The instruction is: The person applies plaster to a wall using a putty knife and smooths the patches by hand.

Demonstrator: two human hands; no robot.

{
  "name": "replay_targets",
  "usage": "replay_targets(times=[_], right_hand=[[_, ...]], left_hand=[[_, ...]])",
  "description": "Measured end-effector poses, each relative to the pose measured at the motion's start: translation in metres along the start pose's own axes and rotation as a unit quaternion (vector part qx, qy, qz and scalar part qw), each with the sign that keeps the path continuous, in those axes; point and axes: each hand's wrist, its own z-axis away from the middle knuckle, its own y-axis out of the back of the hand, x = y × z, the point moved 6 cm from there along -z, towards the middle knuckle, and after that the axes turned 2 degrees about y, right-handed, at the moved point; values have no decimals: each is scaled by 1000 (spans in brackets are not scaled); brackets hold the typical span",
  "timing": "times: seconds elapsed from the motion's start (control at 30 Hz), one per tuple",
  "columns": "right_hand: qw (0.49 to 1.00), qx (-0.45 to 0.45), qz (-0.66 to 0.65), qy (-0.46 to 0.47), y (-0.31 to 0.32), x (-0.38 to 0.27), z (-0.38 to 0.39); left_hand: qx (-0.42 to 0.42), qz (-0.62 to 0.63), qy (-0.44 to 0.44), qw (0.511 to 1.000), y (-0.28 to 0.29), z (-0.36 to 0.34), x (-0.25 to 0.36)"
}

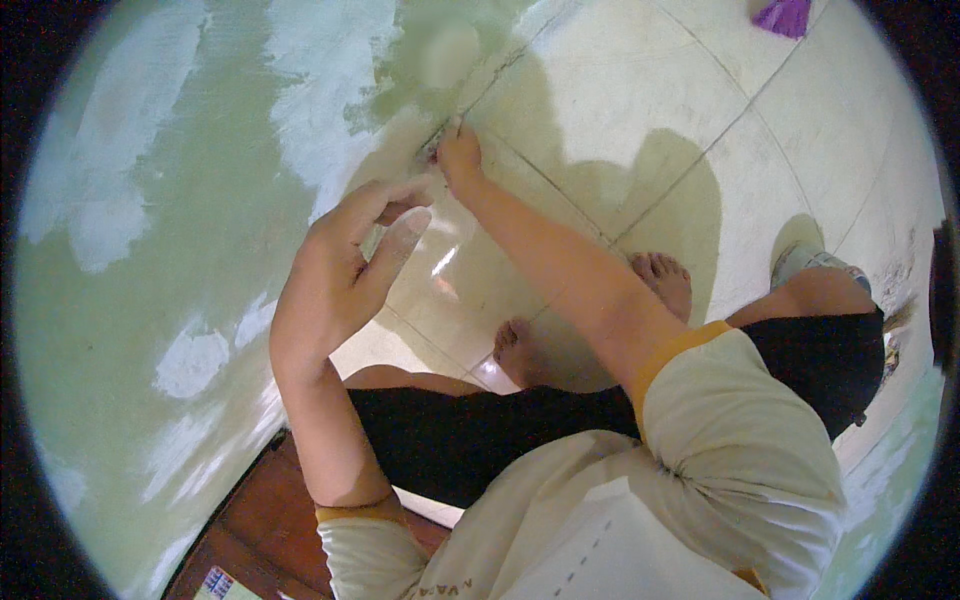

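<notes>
Wearing cream shirt [540, 500], short sleeves [735, 410] ending in mustard-yellow bands [680, 354]; small dark lettering [445, 589] marking front; black shorts [470, 440] covering thighs; feet [515, 352] going bare.

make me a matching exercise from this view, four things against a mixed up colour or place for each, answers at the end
Things:
1. right hand
2. wall
3. purple object
4. wooden-looking panel

Descriptions:
a. reddish brown
b. beside the wall's meeting line with the tiled floor
c. patchy green and white
d. at the upper right

Pairs: 1-b, 2-c, 3-d, 4-a
</notes>
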Motion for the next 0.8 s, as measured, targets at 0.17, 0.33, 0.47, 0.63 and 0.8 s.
replay_targets(times=[0.17, 0.33, 0.47, 0.63, 0.8], right_hand=[[990, -15, -137, -33, 28, -17, -70], [996, -76, -29, -30, -9, -5, 20], [980, -130, -144, -40, -7, 18, 13], [827, -77, -523, -190, 62, -46, -50], [755, -286, -576, -128, 116, -124, -72]], left_hand=[[52, -5, 18, 998, 19, 20, -16], [111, 37, 41, 992, 24, 3, -10], [118, 75, 37, 989, 21, -10, -10], [156, 72, 73, 982, 31, 18, -31], [130, 9, 55, 990, 29, 9, -13]])
